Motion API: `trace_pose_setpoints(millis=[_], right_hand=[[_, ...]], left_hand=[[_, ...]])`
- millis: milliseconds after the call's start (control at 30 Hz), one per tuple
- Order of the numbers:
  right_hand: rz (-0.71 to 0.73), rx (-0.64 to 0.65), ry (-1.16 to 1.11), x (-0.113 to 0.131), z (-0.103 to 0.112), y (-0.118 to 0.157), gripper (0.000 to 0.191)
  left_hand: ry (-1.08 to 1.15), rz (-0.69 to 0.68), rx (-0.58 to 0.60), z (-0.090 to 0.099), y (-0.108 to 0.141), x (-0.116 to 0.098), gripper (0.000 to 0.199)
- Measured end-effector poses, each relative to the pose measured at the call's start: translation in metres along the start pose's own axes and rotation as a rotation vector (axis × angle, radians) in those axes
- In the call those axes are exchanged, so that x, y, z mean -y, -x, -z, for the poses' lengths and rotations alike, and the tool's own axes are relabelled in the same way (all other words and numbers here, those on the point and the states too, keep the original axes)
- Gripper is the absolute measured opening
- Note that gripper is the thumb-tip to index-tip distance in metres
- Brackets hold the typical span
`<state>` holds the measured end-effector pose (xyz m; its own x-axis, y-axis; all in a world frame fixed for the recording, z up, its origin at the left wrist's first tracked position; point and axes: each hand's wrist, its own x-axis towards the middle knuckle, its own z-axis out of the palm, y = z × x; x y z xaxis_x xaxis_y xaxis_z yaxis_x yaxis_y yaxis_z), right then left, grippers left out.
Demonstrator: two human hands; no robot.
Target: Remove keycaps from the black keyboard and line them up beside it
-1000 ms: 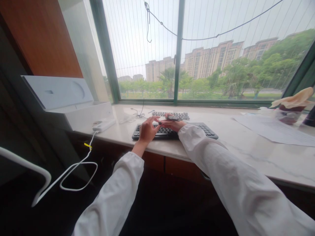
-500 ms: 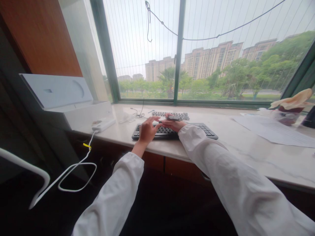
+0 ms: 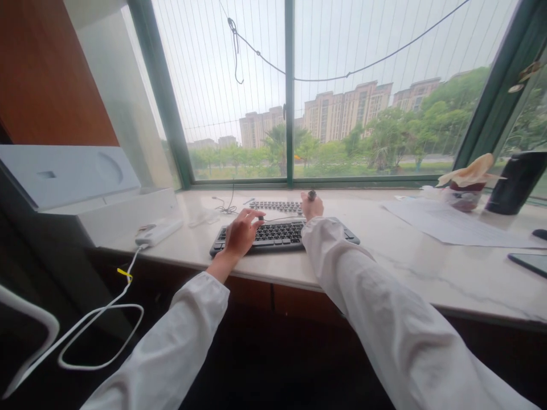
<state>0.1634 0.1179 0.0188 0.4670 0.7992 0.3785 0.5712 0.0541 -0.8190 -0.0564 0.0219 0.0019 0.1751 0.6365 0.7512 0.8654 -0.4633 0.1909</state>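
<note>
A black keyboard [image 3: 280,234] lies near the front edge of the counter, its middle keys looking bare of caps. Over its left part, my left hand [image 3: 242,232] pinches a small black piece that looks like a keycap [image 3: 261,217] between thumb and fingers. Behind the keyboard's right half, my right hand [image 3: 314,208] is closed around a dark tool [image 3: 312,195]; only its rounded end shows, so its kind is unclear. Rows of loose keycaps [image 3: 273,206] lie behind the keyboard, left of my right hand. A thin cord [image 3: 284,218] runs between the hands.
On the left stand an open white box [image 3: 128,213] and a white power strip [image 3: 158,232] with a hanging cable. To the right are paper sheets [image 3: 444,222], a cup with a cloth [image 3: 468,191], a black container [image 3: 515,182] and a phone-like slab [image 3: 530,263].
My hands have moved apart: the right one turned from lying flat under the dark tool to a closed grip on it. The left still pinches the small black piece. The view has shifted right.
</note>
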Motion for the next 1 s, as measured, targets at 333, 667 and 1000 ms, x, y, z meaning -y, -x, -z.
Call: trace_pose_setpoints(millis=[333, 667, 1000], right_hand=[[0.166, 0.1, 0.316, 0.004, -0.003, 0.014, 0.025], [0.217, 0.15, 0.467, 0.006, -0.002, 0.013, 0.024], [0.165, 0.131, 0.48, -0.003, 0.003, 0.001, 0.024]], left_hand=[[-0.15, -0.006, 0.259, -0.038, -0.094, 0.011, 0.017], [-0.285, 0.101, 0.652, -0.108, -0.15, 0.036, 0.024], [-0.286, 0.105, 0.701, -0.147, -0.167, 0.05, 0.03]])
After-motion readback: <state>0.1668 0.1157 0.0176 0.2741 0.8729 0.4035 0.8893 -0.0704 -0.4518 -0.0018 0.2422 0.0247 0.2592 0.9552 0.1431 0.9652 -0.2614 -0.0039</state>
